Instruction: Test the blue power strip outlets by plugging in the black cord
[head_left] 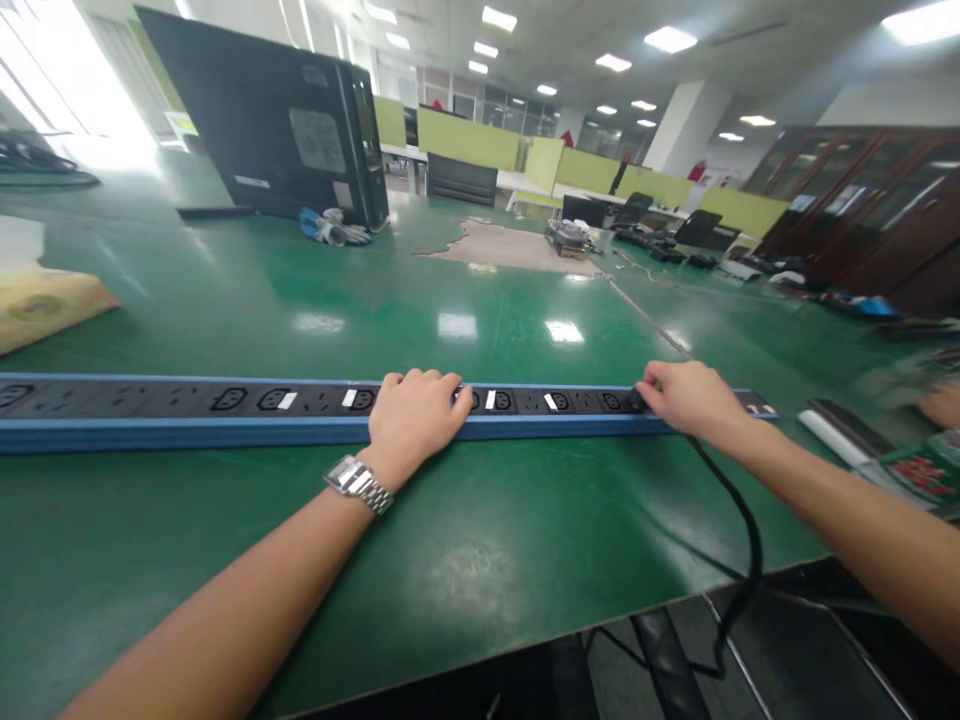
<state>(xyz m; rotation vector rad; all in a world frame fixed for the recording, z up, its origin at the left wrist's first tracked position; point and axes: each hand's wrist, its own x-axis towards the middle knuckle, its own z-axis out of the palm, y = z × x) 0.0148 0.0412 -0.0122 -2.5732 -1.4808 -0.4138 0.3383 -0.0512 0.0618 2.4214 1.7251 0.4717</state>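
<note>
A long blue and black power strip (225, 415) lies across the green table (465, 560), with several sockets on its top. My left hand (414, 415), with a metal watch on the wrist, rests flat on the strip's middle. My right hand (690, 398) is at the strip's right end, fingers pinched on a black plug (636, 401). A black cable (739, 525) runs from under that hand over the table's front edge and hangs down.
A black computer case (277, 120) stands at the back left, with a small bundle of parts (334, 228) beside it. A cardboard piece (37, 305) lies at the left. Another person's hand (941, 403) and flat items (862, 440) are at the right. Desks and cabinets stand beyond.
</note>
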